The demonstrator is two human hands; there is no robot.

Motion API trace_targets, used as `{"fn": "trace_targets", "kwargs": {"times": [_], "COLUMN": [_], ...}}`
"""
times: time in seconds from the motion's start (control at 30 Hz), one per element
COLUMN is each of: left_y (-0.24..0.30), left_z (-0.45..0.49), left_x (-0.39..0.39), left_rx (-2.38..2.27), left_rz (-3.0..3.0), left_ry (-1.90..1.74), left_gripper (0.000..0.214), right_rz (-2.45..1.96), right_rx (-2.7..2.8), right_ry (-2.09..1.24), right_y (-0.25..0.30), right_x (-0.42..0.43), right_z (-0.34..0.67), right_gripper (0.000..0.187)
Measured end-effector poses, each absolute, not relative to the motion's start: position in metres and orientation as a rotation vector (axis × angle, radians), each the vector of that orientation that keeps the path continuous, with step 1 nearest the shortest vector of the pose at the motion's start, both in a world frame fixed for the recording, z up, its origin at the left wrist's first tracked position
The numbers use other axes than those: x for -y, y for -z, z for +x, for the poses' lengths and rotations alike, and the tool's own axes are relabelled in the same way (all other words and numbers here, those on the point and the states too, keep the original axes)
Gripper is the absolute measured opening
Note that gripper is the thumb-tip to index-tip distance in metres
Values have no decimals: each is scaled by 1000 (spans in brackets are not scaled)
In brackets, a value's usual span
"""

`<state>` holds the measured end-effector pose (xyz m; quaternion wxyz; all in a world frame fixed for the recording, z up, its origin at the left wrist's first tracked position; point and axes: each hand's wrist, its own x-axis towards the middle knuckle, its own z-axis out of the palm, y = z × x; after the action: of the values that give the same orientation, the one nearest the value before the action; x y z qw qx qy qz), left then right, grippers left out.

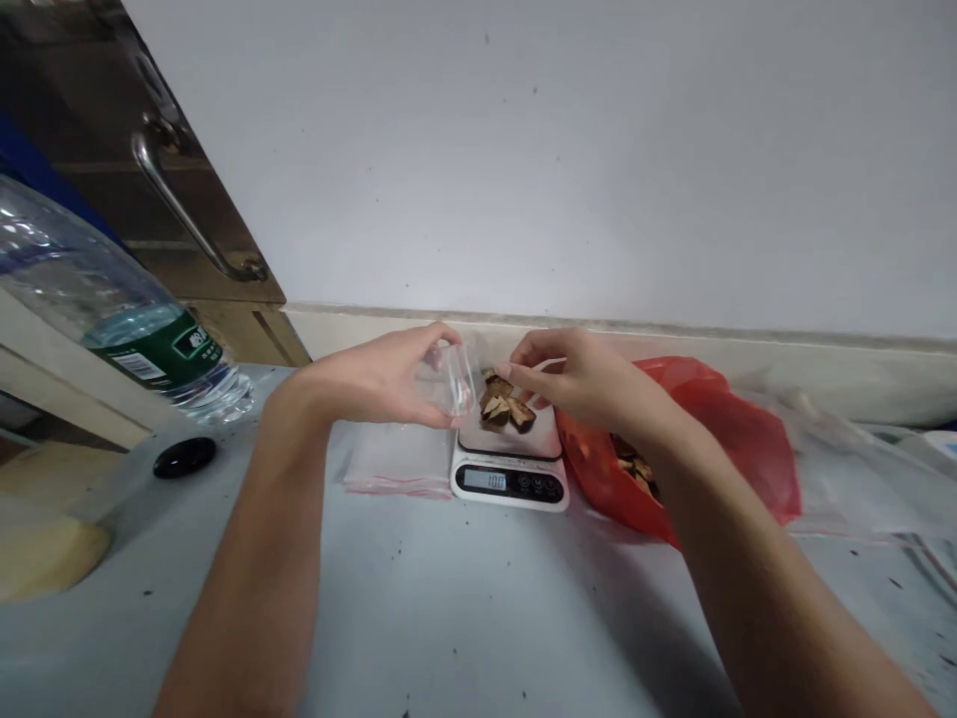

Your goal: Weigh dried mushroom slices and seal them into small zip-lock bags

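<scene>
My left hand (408, 374) grips a small clear zip bag (458, 381), its red-lined mouth spread and facing right. Below and right of it, a white kitchen scale (508, 491) carries several dried brown slices (508, 411); its display appears to read 10.0. Over the plate, my right hand (557, 367) has thumb and forefinger pinched at the edge of an upper dried slice (496, 381). Its other fingers are curled. Beside the scale, partly behind my right forearm, lies an open red plastic bag (740, 454) with more dried slices inside.
Flat clear zip bags (400, 461) lie left of the scale. A large water bottle (160, 334) and a black oval object (184, 457) are farther left. Clear plastic bags (844, 479) lie at right. A white wall (538, 179) rises behind the table.
</scene>
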<state>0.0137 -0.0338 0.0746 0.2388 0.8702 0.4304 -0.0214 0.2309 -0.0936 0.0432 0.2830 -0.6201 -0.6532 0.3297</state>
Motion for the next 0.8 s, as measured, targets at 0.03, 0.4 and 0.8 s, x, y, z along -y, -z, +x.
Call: {"fn": "trace_targets", "kwargs": {"times": [0.03, 0.4, 0.8], "left_y": [-75, -71, -56], "left_z": [11, 9, 12], "left_x": [33, 31, 24], "left_rx": [-1221, -1237, -1144], "left_rz": [2367, 2363, 2340], "left_ry": [86, 184, 184], "left_gripper": [99, 106, 106], "right_rz": [-1813, -2216, -1911], "right_rx": [1732, 2049, 1985], "right_ry": [-772, -626, -763], "right_y": [-41, -21, -12], "right_x": [92, 72, 79], "right_z": [229, 205, 232], "right_gripper": [21, 77, 31]}}
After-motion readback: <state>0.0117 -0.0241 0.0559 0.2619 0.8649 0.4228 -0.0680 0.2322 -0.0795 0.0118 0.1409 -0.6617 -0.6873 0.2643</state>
